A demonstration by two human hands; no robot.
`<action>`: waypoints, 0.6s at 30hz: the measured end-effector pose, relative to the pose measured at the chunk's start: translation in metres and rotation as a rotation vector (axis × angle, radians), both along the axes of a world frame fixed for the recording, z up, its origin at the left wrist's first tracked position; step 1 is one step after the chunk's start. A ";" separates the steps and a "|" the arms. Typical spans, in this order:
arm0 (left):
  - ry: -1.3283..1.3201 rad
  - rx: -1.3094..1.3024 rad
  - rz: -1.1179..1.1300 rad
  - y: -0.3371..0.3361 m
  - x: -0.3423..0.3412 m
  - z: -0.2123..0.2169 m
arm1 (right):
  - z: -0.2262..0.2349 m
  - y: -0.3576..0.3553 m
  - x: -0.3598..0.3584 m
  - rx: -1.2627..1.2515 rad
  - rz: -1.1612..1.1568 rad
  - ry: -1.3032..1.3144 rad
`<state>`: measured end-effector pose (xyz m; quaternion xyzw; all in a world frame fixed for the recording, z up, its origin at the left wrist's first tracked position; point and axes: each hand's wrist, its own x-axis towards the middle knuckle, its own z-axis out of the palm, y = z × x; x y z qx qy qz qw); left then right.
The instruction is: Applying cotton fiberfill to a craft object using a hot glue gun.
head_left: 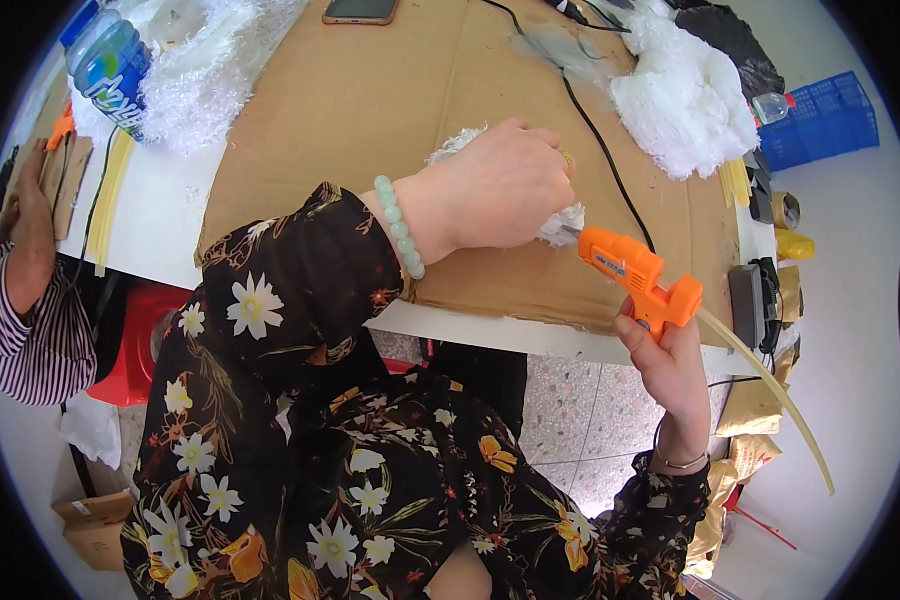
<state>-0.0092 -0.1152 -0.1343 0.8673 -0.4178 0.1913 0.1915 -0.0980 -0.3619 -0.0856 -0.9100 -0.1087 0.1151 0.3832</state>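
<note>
Surface: white table (175, 215) overlaid with a brown cardboard sheet (370, 95); speckled tile floor below its near edge.
Left hand: left hand (500, 185) closed over a small white fluffy piece (560, 222) on the cardboard, fingers curled around it and pressing it down; most of the piece is hidden under the hand. A pale green bead bracelet (400, 228) sits on the wrist.
Right hand: right hand (670, 360) wrapped around the handle of an orange glue gun (638, 282), one finger at the trigger; a pale glue stick (770, 385) trails out of its back.
Nozzle: pointed at the fluffy piece, at or just beside its right edge; contact cannot be told.
Cord: black cable (595, 140) crossing the cardboard towards the gun.
Stock: heaps of white fluffy material at upper left (205, 75) and upper right (685, 100).
Other items: plastic bottle (110, 62) at upper left; phone (360, 10) at the far edge; blue crate (820, 120) at right; spare glue sticks (110, 195) on the table at left.
Neighbour: another person's striped sleeve (30, 340) at far left, apart from this work.
Step in hand: judged to be gluing, with the piece steadied while the gun addresses its edge.
Next move calls for: probably a gentle trigger squeeze with the nozzle kept on the seam, and left fingers clear of hot glue.
</note>
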 end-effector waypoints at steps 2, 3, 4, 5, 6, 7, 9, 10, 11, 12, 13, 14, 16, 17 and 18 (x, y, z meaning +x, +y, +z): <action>0.008 0.000 -0.002 0.000 0.000 0.001 | 0.000 0.000 0.000 0.001 0.000 0.011; 0.016 0.000 -0.003 0.000 0.000 0.002 | 0.001 -0.001 0.000 0.001 0.000 0.021; 0.017 0.000 -0.003 0.000 0.000 0.002 | 0.001 0.000 -0.001 0.001 0.001 0.021; 0.019 -0.005 -0.005 0.000 0.000 0.002 | 0.002 0.000 -0.003 0.010 -0.004 0.019; 0.021 -0.010 -0.007 -0.001 0.000 0.001 | 0.002 0.001 -0.004 0.018 -0.009 0.017; 0.022 -0.009 -0.007 -0.001 0.000 0.001 | 0.001 0.001 -0.004 0.018 -0.009 0.018; 0.040 -0.022 -0.012 -0.001 0.000 0.000 | 0.001 0.002 -0.003 0.041 0.001 0.031; 0.041 -0.023 -0.013 -0.001 0.000 0.000 | 0.001 0.002 -0.004 0.040 0.000 0.032; 0.030 -0.032 -0.015 -0.001 0.001 -0.001 | 0.001 0.003 -0.004 0.022 0.005 0.021; 0.018 -0.041 -0.018 -0.002 0.001 -0.002 | 0.001 0.005 -0.004 0.003 0.010 0.010; 0.019 -0.043 -0.019 -0.002 0.002 -0.004 | 0.002 0.007 -0.004 0.001 0.010 0.011; -0.012 -0.056 -0.024 -0.002 0.004 -0.004 | 0.003 0.008 -0.004 0.006 0.004 0.022; -0.043 -0.068 -0.026 -0.002 0.004 -0.004 | 0.003 0.009 -0.003 0.012 0.000 0.033; -0.043 -0.079 -0.028 -0.001 0.004 -0.004 | 0.003 0.010 -0.003 0.004 0.006 0.044; -0.044 -0.090 -0.028 0.001 0.004 -0.005 | 0.003 0.011 -0.002 -0.005 0.014 0.056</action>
